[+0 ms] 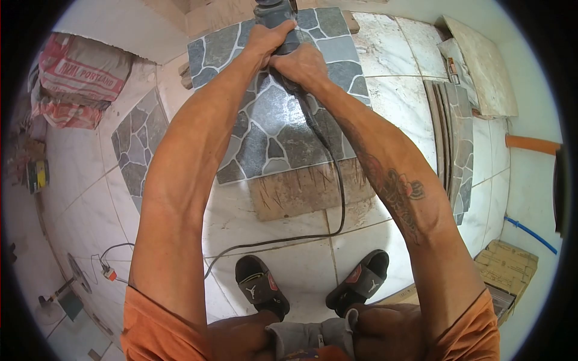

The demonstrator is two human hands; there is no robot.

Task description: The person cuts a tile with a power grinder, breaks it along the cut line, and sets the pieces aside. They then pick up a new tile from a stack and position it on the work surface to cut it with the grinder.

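Both hands are on a dark corded angle grinder (278,17) at the top of the view, whose front end is cut off by the frame edge. My left hand (269,40) wraps round its body, thumb across the top. Just behind, my right hand (303,65) grips the rear, close to where the black cord (319,133) comes out. Below the hands lies a grey stone-patterned tile (265,147) with pale joint lines. It rests on a worn brown board (313,191). The disc and its contact with the tile cannot be seen.
A similar tile (141,135) lies at left, near a cement bag (81,78). More tiles (460,141) stand stacked on edge at right. The cord loops over the white floor (289,265) before my sandalled feet (262,286). A cardboard box (507,271) sits at lower right.
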